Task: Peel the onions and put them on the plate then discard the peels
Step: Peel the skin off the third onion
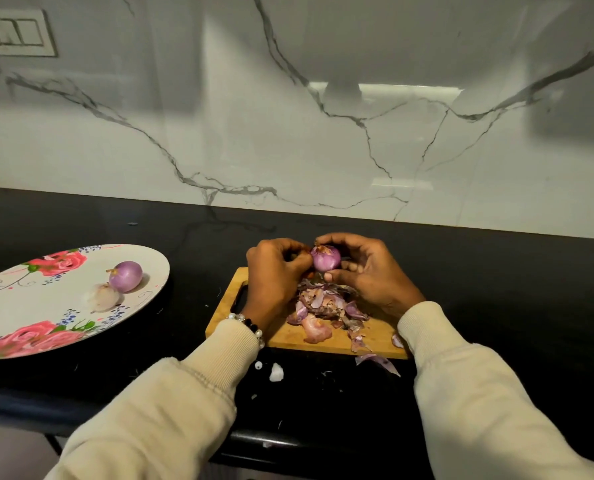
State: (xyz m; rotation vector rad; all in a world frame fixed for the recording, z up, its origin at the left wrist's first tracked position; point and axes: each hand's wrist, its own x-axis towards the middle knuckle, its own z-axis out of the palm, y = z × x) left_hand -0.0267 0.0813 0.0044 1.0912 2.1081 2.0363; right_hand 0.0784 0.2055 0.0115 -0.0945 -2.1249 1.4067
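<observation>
Black counter (496, 289): both hands curl round one purple onion (326, 258), right hand (364, 271) cupping it, left hand (274, 271) pinching skin; fingertips partly hidden.

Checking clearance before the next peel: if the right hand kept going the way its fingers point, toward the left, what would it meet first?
The onion that the right hand already holds; just beyond it the left hand. Depth is unclear.
</observation>
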